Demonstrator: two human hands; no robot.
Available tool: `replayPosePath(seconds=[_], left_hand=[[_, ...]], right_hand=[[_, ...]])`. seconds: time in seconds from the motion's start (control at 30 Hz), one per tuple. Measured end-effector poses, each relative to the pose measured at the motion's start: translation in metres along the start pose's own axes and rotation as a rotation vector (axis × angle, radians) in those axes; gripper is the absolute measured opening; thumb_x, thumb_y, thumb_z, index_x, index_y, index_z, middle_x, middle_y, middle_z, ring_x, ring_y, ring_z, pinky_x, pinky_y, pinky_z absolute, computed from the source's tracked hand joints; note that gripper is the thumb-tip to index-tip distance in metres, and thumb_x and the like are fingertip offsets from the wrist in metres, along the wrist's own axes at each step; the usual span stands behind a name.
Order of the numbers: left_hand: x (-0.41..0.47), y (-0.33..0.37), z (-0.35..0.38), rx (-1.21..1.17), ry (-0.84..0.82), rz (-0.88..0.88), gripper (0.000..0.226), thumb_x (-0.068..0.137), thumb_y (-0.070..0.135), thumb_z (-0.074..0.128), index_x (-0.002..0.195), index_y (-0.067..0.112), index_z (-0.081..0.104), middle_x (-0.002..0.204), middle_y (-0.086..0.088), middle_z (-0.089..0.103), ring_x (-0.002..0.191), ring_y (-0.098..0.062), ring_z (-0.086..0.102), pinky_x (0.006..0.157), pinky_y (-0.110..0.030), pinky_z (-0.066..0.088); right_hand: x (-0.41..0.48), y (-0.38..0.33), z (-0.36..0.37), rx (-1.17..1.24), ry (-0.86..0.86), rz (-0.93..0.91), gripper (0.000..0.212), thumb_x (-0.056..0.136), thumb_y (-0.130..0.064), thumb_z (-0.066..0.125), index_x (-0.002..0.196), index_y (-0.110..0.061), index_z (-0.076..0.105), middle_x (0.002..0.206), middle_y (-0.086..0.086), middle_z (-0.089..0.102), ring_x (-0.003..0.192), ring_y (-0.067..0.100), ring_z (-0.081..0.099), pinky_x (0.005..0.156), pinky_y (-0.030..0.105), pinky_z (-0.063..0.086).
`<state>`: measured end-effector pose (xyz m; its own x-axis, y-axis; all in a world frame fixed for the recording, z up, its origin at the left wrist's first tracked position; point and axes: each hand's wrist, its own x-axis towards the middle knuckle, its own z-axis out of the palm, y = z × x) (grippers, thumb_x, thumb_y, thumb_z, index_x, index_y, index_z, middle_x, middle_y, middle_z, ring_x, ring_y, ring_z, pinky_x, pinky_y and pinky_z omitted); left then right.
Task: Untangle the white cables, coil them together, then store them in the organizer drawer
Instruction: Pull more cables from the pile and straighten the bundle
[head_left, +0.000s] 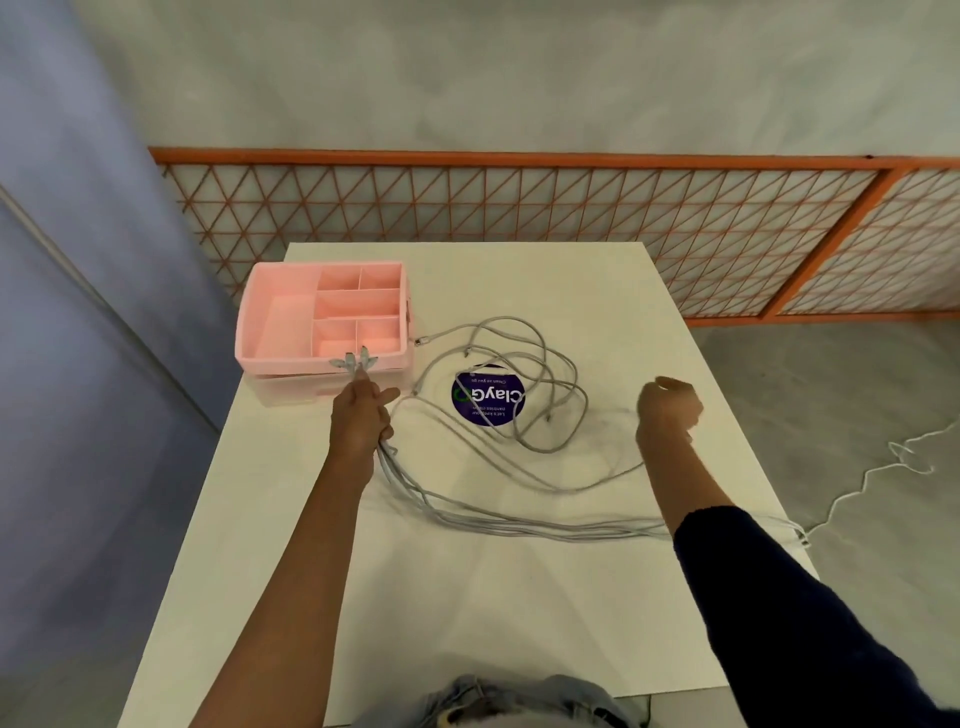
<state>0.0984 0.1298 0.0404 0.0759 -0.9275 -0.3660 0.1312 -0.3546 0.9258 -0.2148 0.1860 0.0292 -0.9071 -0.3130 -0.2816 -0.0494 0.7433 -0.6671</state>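
both arms extended; l hand (363, 415) grips white cables (519, 526) bundle, r hand (669, 410) fisted, unclear if holding.

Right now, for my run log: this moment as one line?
step: untangling | left hand: grips cable ends by organizer | right hand: curled, hold unclear | cables: looped on table

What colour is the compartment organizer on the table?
The organizer is pale pink, clearest in the head view.

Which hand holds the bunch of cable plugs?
The left hand: it grips the white cables, and their plugs stick out above it, at the front edge of the pink organizer. The right hand is curled, far from the plugs.
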Motion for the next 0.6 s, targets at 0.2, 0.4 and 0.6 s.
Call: replayPosePath(seconds=[0.2, 0.4, 0.6], left_hand=[[-0.008, 0.010, 0.002, -0.277, -0.193, 0.053, 0.037, 0.106, 0.026, 0.029, 0.072, 0.015, 0.039, 0.052, 0.003, 0.048, 0.033, -0.002, 0.023, 0.032, -0.014, 0.021], [-0.013, 0.021, -0.004, -0.435, -0.391, 0.072, 0.037, 0.105, 0.028, 0.026, 0.073, 0.014, 0.037, 0.046, 0.009, 0.028, 0.034, -0.001, 0.021, 0.032, -0.014, 0.021], [-0.010, 0.019, -0.023, -0.496, -0.373, 0.120, 0.037, 0.104, 0.033, 0.027, 0.075, 0.016, 0.041, 0.048, 0.010, 0.028, 0.037, -0.002, 0.023, 0.037, -0.015, 0.026]], right_hand=[[-0.090, -0.031, 0.049, 0.033, -0.758, -0.892, 0.046, 0.075, 0.008, 0.057, 0.120, -0.003, 0.060, 0.125, 0.011, 0.058, 0.115, 0.016, 0.053, 0.102, 0.024, 0.038], [-0.179, -0.052, 0.067, -0.284, -1.471, -0.867, 0.038, 0.076, -0.016, 0.060, 0.114, -0.011, 0.059, 0.124, 0.019, 0.059, 0.113, 0.023, 0.054, 0.104, 0.039, 0.038], [-0.191, -0.036, 0.066, -0.444, -1.324, -0.915, 0.047, 0.098, -0.053, 0.035, 0.075, -0.016, 0.052, 0.065, 0.000, 0.053, 0.061, 0.016, 0.052, 0.075, 0.033, 0.044]])
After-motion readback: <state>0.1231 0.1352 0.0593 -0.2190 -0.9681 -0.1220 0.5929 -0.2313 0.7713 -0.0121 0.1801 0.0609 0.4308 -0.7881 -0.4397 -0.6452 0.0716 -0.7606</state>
